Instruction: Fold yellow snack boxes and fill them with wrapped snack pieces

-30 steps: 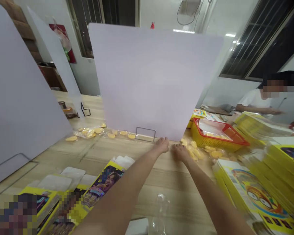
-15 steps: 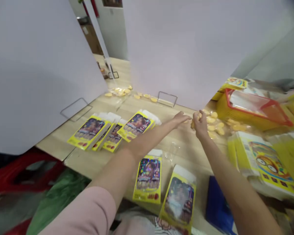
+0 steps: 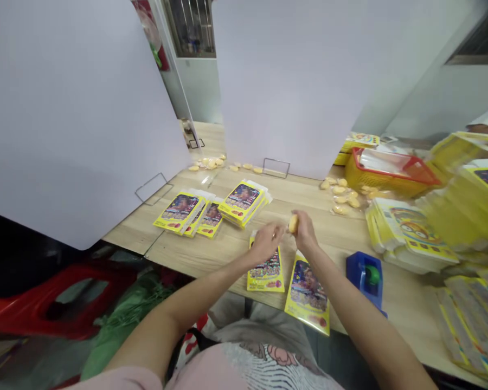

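Item: one small, rounded yellow piece (image 3: 293, 223) is pinched in the right hand (image 3: 306, 235) above the pale wood-grain table (image 3: 228, 257) — probably light, possibly crushable, best held by its edges — the left hand (image 3: 264, 244) just beside (its grip unclear).

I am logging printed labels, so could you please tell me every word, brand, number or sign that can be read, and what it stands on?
No text can be read.
Left packs: print too small and blurred.
Front packs: lettering too small and blurred.
Cartoon-face stack, right: print too blurred.
Tape dispenser: no lettering I can make out.
Yellow piece in the right hand: none I can make out.
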### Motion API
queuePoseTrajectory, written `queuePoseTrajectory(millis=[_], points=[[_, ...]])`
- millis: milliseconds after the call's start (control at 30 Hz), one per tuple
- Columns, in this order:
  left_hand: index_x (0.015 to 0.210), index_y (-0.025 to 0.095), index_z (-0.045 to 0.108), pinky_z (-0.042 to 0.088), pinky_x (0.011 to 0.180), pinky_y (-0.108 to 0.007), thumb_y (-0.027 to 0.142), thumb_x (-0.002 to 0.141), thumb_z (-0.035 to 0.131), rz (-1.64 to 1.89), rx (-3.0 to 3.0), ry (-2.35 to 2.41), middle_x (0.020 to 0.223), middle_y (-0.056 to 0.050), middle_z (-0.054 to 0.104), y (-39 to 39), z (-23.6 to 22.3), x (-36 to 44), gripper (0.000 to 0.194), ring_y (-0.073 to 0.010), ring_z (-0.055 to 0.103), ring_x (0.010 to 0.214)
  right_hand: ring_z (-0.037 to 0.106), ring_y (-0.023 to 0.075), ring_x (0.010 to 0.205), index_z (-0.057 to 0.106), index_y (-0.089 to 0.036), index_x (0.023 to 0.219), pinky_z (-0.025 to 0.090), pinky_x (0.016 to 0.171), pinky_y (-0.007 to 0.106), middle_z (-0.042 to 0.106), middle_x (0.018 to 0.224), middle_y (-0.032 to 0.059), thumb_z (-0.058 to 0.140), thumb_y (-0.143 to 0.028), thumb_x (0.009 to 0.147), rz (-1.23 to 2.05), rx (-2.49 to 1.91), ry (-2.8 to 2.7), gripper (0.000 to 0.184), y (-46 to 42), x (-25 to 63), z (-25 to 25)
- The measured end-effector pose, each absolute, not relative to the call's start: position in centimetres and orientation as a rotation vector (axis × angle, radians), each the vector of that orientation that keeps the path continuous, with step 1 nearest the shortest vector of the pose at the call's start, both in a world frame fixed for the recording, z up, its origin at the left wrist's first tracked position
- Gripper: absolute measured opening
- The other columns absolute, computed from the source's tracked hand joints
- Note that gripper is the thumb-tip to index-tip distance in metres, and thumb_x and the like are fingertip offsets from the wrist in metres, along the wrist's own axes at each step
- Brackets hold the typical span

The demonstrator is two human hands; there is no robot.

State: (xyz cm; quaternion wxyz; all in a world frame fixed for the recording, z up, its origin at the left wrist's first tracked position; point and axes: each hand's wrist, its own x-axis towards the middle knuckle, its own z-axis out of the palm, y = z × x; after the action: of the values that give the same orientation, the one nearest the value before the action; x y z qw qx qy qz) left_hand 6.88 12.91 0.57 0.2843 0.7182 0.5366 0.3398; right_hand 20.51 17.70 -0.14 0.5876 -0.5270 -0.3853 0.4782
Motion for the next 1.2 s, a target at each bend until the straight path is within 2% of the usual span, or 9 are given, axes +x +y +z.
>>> queuePoseTrajectory(millis=[100,200,300,400,500,667,800,967,1200], points=[[0.091,0.017,0.058,0.041,0.081,-0.031,0.026,0.095,0.039,0.761,2.168,1.371,0.093,-0.007,0.061,8.5,-1.9,3.7,0.021,-0.0204,0.056,0.091,0.052,0.0133,0.06,0.058,-0.021,0.077,0.044,0.053,0.025,0.057,0.067,-0.0037,0.061,-0.046,0.06,1.214,-1.213,-0.787,0.03,16.3,19.6,-1.0],[0.099,0.016,0.059,0.043,0.088,-0.034,0.025,0.096,0.038,0.662,2.259,1.232,0.098,-0.009,0.062,5.0,-2.7,1.5,0.023,-0.0218,0.056,0.097,0.057,0.0144,0.061,0.064,-0.019,0.08,0.046,0.055,0.027,0.063,0.071,0.0001,0.072,-0.035,0.048,1.315,-1.21,-0.779,0.037,15.3,18.8,-1.5],[0.112,0.016,0.058,0.044,0.092,-0.035,0.024,0.088,0.052,0.662,2.185,1.147,0.105,-0.009,0.061,2.9,-1.8,0.2,0.026,-0.0226,0.056,0.101,0.061,0.0156,0.063,0.066,-0.017,0.081,0.049,0.061,0.029,0.066,0.072,0.0016,0.078,-0.029,0.044,1.39,-1.219,-0.798,0.041,14.5,18.0,-1.7],[0.115,0.016,0.06,0.047,0.088,-0.034,0.02,0.075,0.064,0.78,1.86,1.161,0.107,-0.008,0.063,2.8,-0.6,-0.8,0.04,-0.022,0.059,0.097,0.061,0.0165,0.065,0.067,-0.017,0.082,0.049,0.063,0.03,0.068,0.073,0.0019,0.082,-0.033,0.045,1.406,-1.243,-0.871,0.043,13.9,17.4,-2.0],[0.105,0.014,0.065,0.049,0.081,-0.031,0.027,0.078,0.065,0.983,1.428,1.181,0.099,-0.007,0.068,4.7,-0.1,-1.9,0.03,-0.0203,0.062,0.089,0.06,0.0171,0.062,0.064,-0.018,0.081,0.047,0.058,0.029,0.068,0.072,0.0014,0.082,-0.039,0.048,1.396,-1.273,-0.989,0.043,13.7,17.1,-2.7],[0.104,0.013,0.068,0.049,0.081,-0.03,0.034,0.077,0.07,1.175,1.267,1.161,0.1,-0.007,0.07,8.1,-0.3,-2.1,0.034,-0.0202,0.063,0.09,0.058,0.0161,0.061,0.063,-0.018,0.078,0.045,0.056,0.026,0.065,0.068,0.0016,0.071,-0.042,0.064,1.285,-1.352,-1.444,0.03,13.1,17.1,-4.5],[0.105,0.014,0.066,0.051,0.08,-0.03,0.027,0.077,0.068,1.222,1.431,1.116,0.098,-0.007,0.068,9.5,-1.1,-0.8,0.031,-0.0181,0.062,0.087,0.057,0.0152,0.059,0.064,-0.017,0.08,0.043,0.055,0.024,0.063,0.066,0.0005,0.063,-0.037,0.071,1.163,-1.458,-1.628,0.022,12.2,17.4,-4.9],[0.102,0.016,0.059,0.048,0.072,-0.025,0.017,0.08,0.055,1.193,1.633,1.216,0.093,-0.005,0.062,10.0,-2.6,-0.5,0.022,-0.0147,0.059,0.081,0.058,0.017,0.06,0.064,-0.017,0.08,0.043,0.056,0.026,0.065,0.069,0.0028,0.056,-0.036,0.074,1.121,-1.452,-1.681,0.021,11.6,18.4,-4.3],[0.095,0.019,0.047,0.039,0.059,-0.021,0.008,0.073,0.046,0.984,1.502,1.152,0.072,0.004,0.051,10.8,-3.7,-0.8,0.025,-0.0115,0.051,0.064,0.058,0.0168,0.062,0.062,-0.018,0.08,0.044,0.061,0.027,0.064,0.07,0.0025,0.054,-0.026,0.073,1.01,-1.504,-1.781,0.014,11.5,19.4,-3.9]])
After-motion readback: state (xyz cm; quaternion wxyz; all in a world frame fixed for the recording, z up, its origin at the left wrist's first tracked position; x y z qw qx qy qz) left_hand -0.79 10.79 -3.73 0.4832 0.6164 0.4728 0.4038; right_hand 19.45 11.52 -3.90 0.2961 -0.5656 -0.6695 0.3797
